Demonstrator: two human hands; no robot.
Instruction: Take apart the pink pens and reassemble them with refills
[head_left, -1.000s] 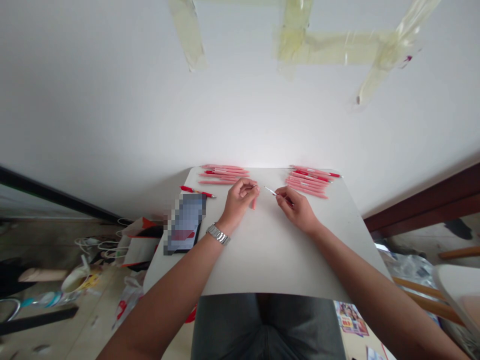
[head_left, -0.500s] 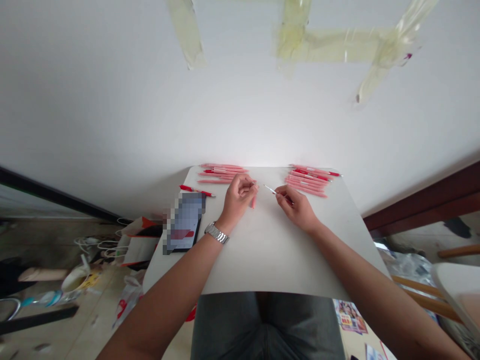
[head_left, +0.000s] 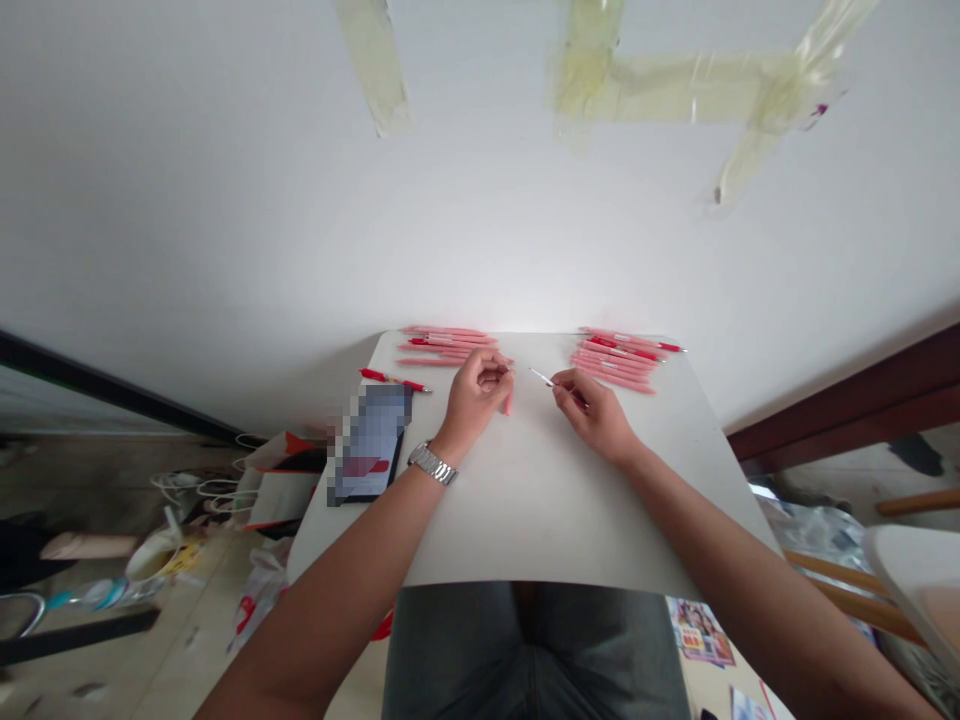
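At the middle of the table, my left hand (head_left: 478, 392) is closed, with thumb and forefinger pinched together. A short pink pen barrel (head_left: 508, 402) shows just beyond its fingers, partly covered by them. Something tiny and pale is at those fingertips, too small to name. My right hand (head_left: 589, 408) grips a thin white pen refill (head_left: 541, 377), whose narrow tip points left toward my left hand without touching it. The refill's rear end is hidden in my fingers. Behind my left hand lies a row of pink pens (head_left: 442, 350); another pink and red pile (head_left: 615, 362) lies behind my right.
A phone (head_left: 371, 445) with a blurred screen lies on the table's (head_left: 525, 510) left side. Red pen pieces (head_left: 395, 381) are just above it. The white wall (head_left: 480, 200) stands against the table's far edge. Bags (head_left: 281, 485) are on the floor at left.
Both hands keep almost the same place and grip. The refill's tip has barely shifted, and the view has moved very slightly.
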